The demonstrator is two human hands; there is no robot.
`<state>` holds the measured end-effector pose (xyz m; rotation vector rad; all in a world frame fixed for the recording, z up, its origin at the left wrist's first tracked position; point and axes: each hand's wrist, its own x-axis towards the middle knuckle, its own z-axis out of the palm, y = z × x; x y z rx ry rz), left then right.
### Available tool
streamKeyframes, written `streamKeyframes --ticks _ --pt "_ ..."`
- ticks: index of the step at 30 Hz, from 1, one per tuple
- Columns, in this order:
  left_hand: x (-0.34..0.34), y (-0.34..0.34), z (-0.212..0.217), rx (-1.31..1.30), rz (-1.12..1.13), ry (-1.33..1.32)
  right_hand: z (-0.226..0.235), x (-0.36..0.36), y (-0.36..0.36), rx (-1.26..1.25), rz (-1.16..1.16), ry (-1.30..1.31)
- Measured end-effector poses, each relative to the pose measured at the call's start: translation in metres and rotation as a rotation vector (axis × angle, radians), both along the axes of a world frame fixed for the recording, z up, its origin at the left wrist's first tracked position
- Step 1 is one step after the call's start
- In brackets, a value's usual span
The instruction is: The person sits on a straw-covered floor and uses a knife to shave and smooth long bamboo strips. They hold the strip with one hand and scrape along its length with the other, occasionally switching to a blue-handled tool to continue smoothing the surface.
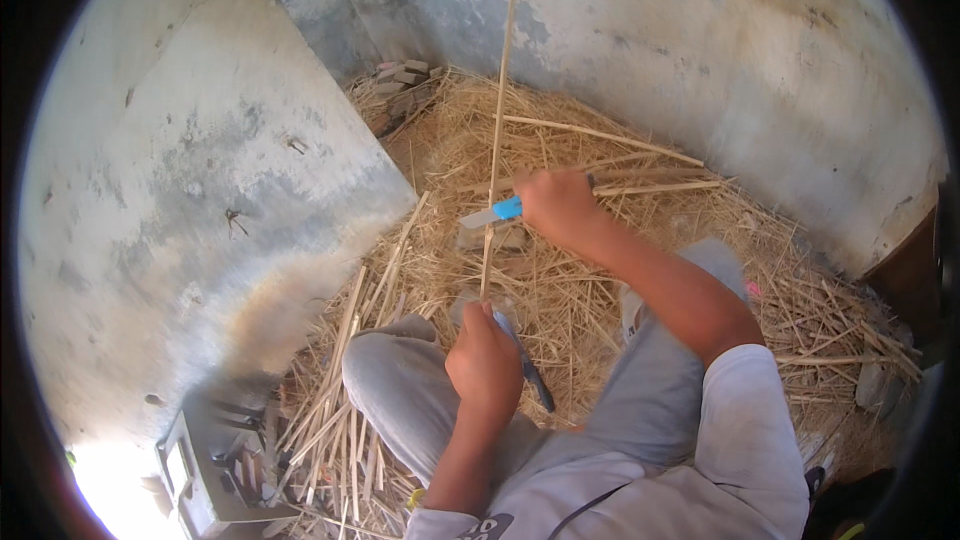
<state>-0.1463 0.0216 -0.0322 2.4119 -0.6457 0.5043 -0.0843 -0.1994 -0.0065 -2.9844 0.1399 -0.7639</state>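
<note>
While my left hand (485, 360) closes its grip on the lower end of the thin bamboo strip (497, 130), keeping it upright above my knee, my right hand (557, 205) clamps the blue-handled knife (495, 212) against the strip, blade crosswise, so the stick stays steady for shaving over the straw-strewn floor (600, 140).
</note>
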Motion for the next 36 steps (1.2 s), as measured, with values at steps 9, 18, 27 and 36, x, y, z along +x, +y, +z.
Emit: streamKeyframes --ticks 9,18,27,36 --pt "-0.039 0.005 0.01 0.089 -0.013 0.107 0.036 0.01 -0.076 0.103 -0.409 0.194" --pt "-0.015 0.007 0.007 0.103 0.032 -0.106 0.02 -0.023 -0.004 0.074 -0.011 0.109" --pt "-0.03 0.021 0.027 0.1 -0.021 -0.115 0.049 -0.022 -0.047 0.033 -0.26 0.089" --pt "-0.03 0.026 0.033 0.105 0.065 -0.209 0.039 -0.04 0.012 0.007 0.057 -0.001"
